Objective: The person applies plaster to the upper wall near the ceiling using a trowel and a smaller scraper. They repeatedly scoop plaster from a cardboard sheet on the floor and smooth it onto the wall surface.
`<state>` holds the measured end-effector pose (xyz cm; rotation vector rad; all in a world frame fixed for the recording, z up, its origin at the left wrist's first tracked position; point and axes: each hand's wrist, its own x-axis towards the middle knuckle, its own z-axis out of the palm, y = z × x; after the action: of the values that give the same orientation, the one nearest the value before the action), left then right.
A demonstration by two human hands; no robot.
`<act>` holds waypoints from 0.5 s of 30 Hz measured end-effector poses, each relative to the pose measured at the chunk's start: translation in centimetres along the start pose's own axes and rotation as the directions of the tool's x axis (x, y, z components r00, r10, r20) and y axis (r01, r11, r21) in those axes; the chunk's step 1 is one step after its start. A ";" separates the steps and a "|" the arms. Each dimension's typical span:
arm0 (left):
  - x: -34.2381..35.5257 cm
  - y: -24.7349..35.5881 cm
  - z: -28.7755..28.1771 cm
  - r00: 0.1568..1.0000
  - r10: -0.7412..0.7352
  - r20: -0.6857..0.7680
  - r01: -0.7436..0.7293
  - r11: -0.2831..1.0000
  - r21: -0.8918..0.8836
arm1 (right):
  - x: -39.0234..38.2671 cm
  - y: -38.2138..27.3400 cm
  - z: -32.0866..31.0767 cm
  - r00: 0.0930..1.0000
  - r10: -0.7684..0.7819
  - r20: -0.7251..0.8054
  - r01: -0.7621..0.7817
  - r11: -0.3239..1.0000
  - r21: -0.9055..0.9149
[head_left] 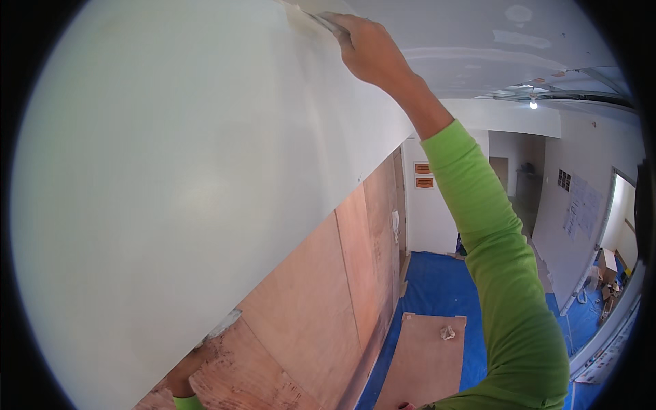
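My right hand (372,51) is raised high, its fingers closed around the handle of a putty knife (321,22). The blade meets the top edge of a smooth white wall panel (191,171), where a pale beige smear (295,15) shows. Low on the left, my left hand (183,372) is mostly hidden behind the panel's lower edge, its fingers out of sight. Close to it, a whitish-grey piece (224,324) pokes out from that edge; whether the hand holds it is not visible.
Plywood boards (301,287) line the wall below the panel. Blue sheeting (437,280) covers the floor, with a brown board (424,362) and a crumpled scrap (447,333) on it. The ceiling (471,61) has filler patches; a lit bulb (533,104) hangs farther off. A doorway (618,219) opens at right.
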<state>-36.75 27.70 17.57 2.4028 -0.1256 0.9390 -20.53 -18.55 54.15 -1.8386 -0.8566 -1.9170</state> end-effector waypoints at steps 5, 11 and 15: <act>-1.1 4.1 0.6 0.991 0.090 -0.094 -0.080 0.991 0.110 | 2.0 -1.8 0.0 0.998 -0.052 0.028 0.050 0.996 0.071; -0.7 3.5 -0.3 0.992 0.101 -0.069 -0.090 0.986 0.141 | 2.1 -2.5 0.2 0.998 -0.062 0.014 0.061 0.996 0.062; -1.2 1.8 -0.3 0.993 0.101 -0.060 -0.092 0.985 0.144 | 1.7 -1.9 0.6 0.999 -0.035 0.005 0.035 0.999 0.035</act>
<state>-38.33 26.15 17.79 2.5094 -0.1567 1.1056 -21.42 -16.51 55.47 -1.8214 -0.9243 -1.9063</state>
